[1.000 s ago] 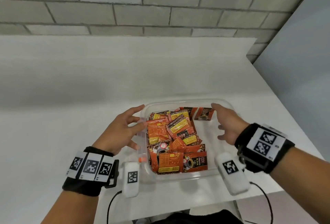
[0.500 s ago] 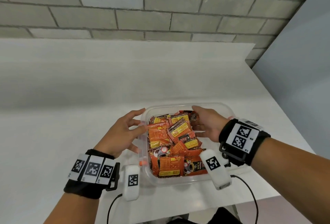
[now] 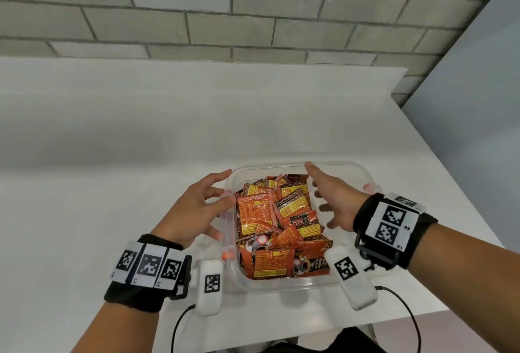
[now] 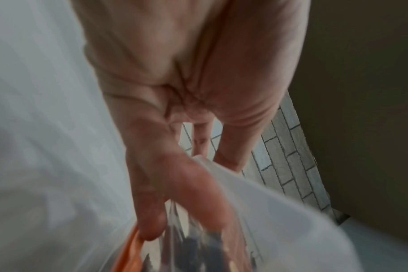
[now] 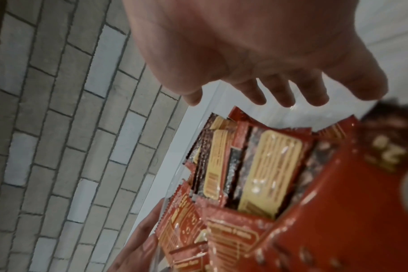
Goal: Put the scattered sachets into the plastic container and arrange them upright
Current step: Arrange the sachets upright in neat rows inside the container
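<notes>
A clear plastic container (image 3: 342, 166) stands near the table's front edge. Several orange and red sachets (image 3: 277, 220) are packed in its left part, some leaning, some flat; its right part is bare. My left hand (image 3: 206, 205) presses with spread fingers against the container's left outer wall (image 4: 252, 185) and holds nothing. My right hand (image 3: 323, 198) is inside the container, just right of the pile, fingers spread and empty. In the right wrist view its fingers (image 5: 277, 92) hover above the sachets (image 5: 263, 165), with my left hand (image 5: 138, 244) showing through the wall.
The white table (image 3: 140, 155) runs back to a brick wall (image 3: 253, 15). A grey panel (image 3: 478, 99) closes the right side. The table's front edge passes just below the container. An orange latch (image 3: 226, 255) sits on the container's left rim.
My right hand moved left from the container's right wall to the pile, and the sachets at the back right now lie against the pile. My left hand stayed on the left wall.
</notes>
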A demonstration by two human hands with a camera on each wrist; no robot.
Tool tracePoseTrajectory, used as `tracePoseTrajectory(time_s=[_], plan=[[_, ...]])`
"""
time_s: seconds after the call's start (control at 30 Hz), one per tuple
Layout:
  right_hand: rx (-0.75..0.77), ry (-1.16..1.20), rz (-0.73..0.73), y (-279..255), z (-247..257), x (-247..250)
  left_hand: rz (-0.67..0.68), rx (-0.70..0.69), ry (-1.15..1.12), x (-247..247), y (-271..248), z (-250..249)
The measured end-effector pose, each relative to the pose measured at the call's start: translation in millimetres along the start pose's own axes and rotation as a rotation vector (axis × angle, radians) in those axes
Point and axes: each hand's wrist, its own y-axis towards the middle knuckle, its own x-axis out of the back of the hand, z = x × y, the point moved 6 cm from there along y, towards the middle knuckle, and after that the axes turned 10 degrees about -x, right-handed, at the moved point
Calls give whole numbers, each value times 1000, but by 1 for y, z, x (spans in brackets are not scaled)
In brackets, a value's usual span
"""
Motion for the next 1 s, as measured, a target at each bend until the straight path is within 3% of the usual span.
tracePoseTrajectory(time_s=[0.17, 0.43, 0.63, 0.8, 1.0], plan=[[7, -48, 134, -4, 11, -33, -6, 1, -2, 0, 1, -1], [2, -34, 50, -6, -16, 4, -6, 7, -5, -1, -1, -2], [-79, -57, 241, -10, -43, -27, -14, 13, -12, 0, 0, -2], [-49, -51, 257, 15, -46, -43, -11, 16, -24, 0, 1, -3], [-83, -47, 173, -19, -43, -25, -12, 23, -30, 0, -1, -3]])
